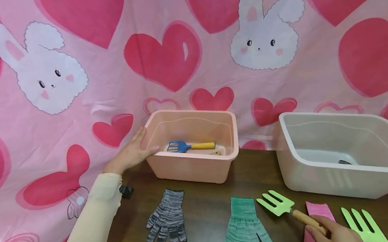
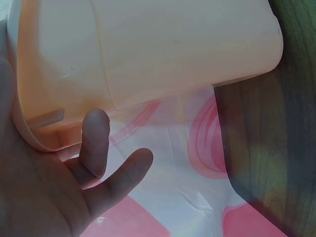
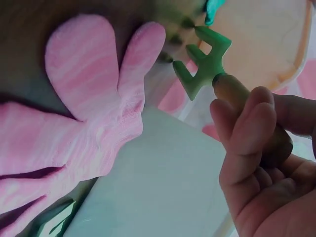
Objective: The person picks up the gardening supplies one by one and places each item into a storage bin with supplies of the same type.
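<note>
My left hand rests at the left corner of a pink plastic bin. Its thumb lies over the front rim, other fingers along the outer side. In the left wrist view two loose fingers stand away from the bin wall. Inside lies a blue hand fork with a yellow handle. At the lower right, my right hand grips the wooden handle of a green hand fork, its prongs pointing left. Beneath that hand lies a pink glove, seen closely in the right wrist view.
A pale grey bin stands at the right, holding a small dark item. A second green fork lies at the lower right. On the brown table are a grey striped glove and a green glove. Patterned cloth hangs behind.
</note>
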Available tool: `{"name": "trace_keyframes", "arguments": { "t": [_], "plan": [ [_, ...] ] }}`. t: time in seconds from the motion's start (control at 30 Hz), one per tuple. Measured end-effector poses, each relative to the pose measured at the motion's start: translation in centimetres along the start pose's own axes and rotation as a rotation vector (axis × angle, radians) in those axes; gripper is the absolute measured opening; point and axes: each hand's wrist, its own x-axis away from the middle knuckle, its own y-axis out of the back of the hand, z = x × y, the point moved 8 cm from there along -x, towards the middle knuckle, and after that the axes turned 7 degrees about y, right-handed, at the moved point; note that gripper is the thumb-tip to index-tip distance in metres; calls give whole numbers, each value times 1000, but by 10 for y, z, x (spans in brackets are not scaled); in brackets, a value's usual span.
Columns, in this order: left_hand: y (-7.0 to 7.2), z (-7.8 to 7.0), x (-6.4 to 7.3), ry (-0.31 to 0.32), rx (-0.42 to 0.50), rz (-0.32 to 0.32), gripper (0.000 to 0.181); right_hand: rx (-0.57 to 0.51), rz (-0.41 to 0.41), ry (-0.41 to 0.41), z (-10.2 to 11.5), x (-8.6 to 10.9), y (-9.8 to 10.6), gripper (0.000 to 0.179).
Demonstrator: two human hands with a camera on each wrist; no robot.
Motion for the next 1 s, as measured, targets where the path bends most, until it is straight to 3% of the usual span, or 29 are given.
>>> {"name": "trace_keyframes", "arguments": {
  "t": [0.17, 0.3, 0.4, 0.6, 0.77, 1.0],
  "plan": [
    [-2, 2, -1, -1, -10, -5, 114, -33, -87, 20, 3, 0, 10, 50],
    [-2, 2, -2, 6, -12, 0, 115, -45, -262, 129, 13, 4, 24, 38],
    [-2, 2, -3, 9, -13, 3, 114, -95, -335, 203, 17, 5, 32, 32],
    [-1, 2, -3, 14, -14, 4, 115, -258, -293, 215, 16, 0, 39, 27],
    [-1, 3, -1, 23, -10, 3, 115, -375, -330, 309, 24, -1, 54, 25],
    [0, 1, 1, 7, -5, -7, 113, -447, -318, 327, 37, -4, 76, 29]
  ]
}}
